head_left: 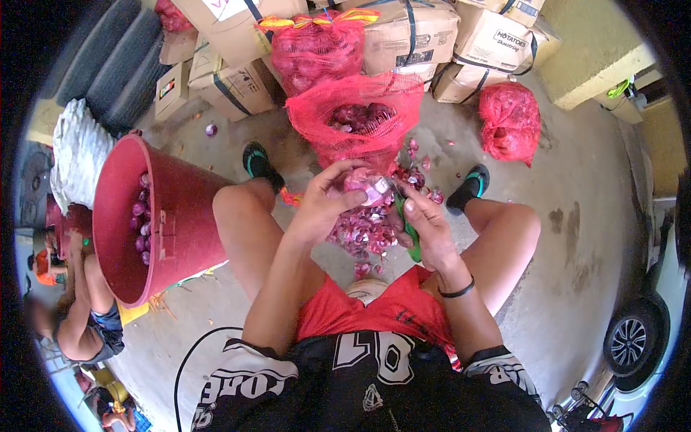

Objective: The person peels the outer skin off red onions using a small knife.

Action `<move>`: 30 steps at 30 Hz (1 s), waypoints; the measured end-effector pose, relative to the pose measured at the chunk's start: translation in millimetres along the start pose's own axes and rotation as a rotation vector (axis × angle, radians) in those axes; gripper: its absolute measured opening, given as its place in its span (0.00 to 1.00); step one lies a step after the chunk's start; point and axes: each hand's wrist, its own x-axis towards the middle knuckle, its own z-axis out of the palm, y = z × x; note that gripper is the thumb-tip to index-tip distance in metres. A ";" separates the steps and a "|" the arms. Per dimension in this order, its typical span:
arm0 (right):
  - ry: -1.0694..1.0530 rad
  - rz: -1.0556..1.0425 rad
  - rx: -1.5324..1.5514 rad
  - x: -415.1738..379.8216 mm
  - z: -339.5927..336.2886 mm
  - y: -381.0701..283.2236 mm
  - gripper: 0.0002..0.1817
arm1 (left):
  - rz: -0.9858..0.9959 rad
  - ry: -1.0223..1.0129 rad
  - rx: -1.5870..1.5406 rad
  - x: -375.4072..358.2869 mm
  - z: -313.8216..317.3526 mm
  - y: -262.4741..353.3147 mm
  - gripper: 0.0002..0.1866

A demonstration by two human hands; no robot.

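Observation:
My left hand (325,196) is wrapped round a red onion (374,190) held up between my knees. In my right hand (430,227) is a knife with a green handle (412,241); its blade end is up against the onion and hard to make out. Loose purple onion skins (367,237) lie in a heap on the floor beneath both hands. Just beyond them stands a red mesh sack (313,108), its mouth open, with onions (360,117) inside.
A large red bin (191,216) on the left has several onions (141,223) in it. Another full mesh sack (317,54) leans on strapped cardboard boxes (410,32). A red bag (511,122) lies at the right. Another person (83,317) sits past the bin. A car wheel (635,340) is at far right.

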 end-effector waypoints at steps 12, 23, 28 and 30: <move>0.353 -0.025 -0.141 22.2 -39.3 0.1 0.23 | 0.032 -0.139 -0.348 -4.0 -1.0 -6.3 0.34; 0.186 -0.493 -0.928 7.4 10.0 -1.9 0.26 | 0.147 0.140 -0.261 4.4 13.2 -21.0 0.28; 0.127 -0.492 -0.991 9.2 12.9 -6.0 0.28 | 0.183 0.171 -0.275 7.1 16.8 -22.9 0.27; 0.117 -0.538 -0.994 11.0 10.5 -5.1 0.28 | 0.186 0.170 -0.268 7.5 18.2 -24.8 0.27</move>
